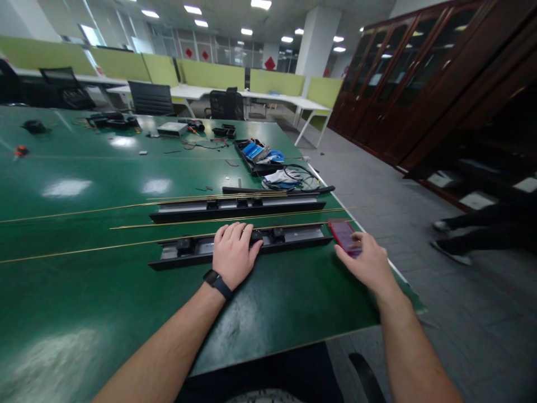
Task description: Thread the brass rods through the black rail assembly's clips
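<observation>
Green counter (289, 319) underneath, left hand (234, 249) clasps a rail (304, 234), seemingly steadying it; right hand (370, 262), grip unclear, touches right-edge phone (341, 230).

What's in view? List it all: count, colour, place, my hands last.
table: 1, green, foreground
rails: 2, black and silver, mid-table
blocks: several, black, in rails
rods: several, gold, along rails
strip: 1, black, behind rails
slab: 1, red-edged, table's right
tray: 1, black, table's right
bundle: 1, mostly white, by tray
box: 1, silver, far table
parts: many, mostly black, far table
chairs: several, black, background
desks: several, white, background
partitions: several, green, background
cabinet: 1, dark brown, right
pillar: 1, white, background
diamonds: several, red, background
lights: several, white, ceiling
floor: grey, right
another person's legs: 2, dark, right
watch: 1, black, left wrist
left hand: 1, bare, on near rail
right hand: 1, bare, at slab
</observation>
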`<state>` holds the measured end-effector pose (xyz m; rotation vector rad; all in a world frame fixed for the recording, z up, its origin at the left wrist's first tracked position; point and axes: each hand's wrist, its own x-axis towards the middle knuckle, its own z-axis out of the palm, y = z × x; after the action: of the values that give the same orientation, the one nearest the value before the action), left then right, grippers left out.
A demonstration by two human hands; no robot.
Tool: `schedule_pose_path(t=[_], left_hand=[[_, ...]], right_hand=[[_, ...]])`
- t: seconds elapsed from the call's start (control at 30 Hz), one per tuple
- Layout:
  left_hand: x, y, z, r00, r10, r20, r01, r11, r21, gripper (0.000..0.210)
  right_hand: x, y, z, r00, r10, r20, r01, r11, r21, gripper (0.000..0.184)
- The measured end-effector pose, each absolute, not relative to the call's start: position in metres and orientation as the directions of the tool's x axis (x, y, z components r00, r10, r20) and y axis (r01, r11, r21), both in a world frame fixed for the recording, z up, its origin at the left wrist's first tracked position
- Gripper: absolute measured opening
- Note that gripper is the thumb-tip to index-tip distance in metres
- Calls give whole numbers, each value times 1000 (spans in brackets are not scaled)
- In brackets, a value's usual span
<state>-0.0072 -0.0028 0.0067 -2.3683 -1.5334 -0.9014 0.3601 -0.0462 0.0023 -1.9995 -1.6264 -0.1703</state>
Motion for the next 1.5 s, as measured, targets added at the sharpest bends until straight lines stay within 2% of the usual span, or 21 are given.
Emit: schedule_pose_path(t=[0.13,0.33,0.5,0.63,0.73,0.87,1.0,1.1,1.2,1.5], left_hand=[[-7,-2,7,284,769,574,876,-451,172,40],[-8,-3,7,285,772,568,877,-450,172,40],[-8,-3,6,287,770,570,875,-453,171,40],[-8,-3,6,280,768,576,876,-450,175,40],[-8,-3,6,281,769,575,875,-451,175,40],[-7,-3,7,282,770,573,874,-452,177,40],[-7,-4,9,282,775,565,875,-450,179,40],[-7,-4,9,283,776,564,875,-449,179,40],[-7,-5,10,279,778,563,877,-445,179,39],[-7,-4,10,273,790,549,874,-442,202,40]], right_hand=[[362,-45,0,266,842,468,936,-110,-335,60],[358,-45,4,239,898,369,935,-110,-338,59],[356,-44,7,251,882,399,932,-109,-345,57],[357,-43,7,244,901,358,929,-111,-354,54],[353,-42,11,213,879,426,925,-42,-378,52],[334,-37,27,155,785,600,916,114,-385,39],[304,-22,53,51,753,656,900,250,-357,30],[281,-6,70,-47,761,647,875,344,-341,26],[263,10,75,-124,809,575,859,378,-346,28],[245,22,30,-151,825,544,869,373,-325,27]])
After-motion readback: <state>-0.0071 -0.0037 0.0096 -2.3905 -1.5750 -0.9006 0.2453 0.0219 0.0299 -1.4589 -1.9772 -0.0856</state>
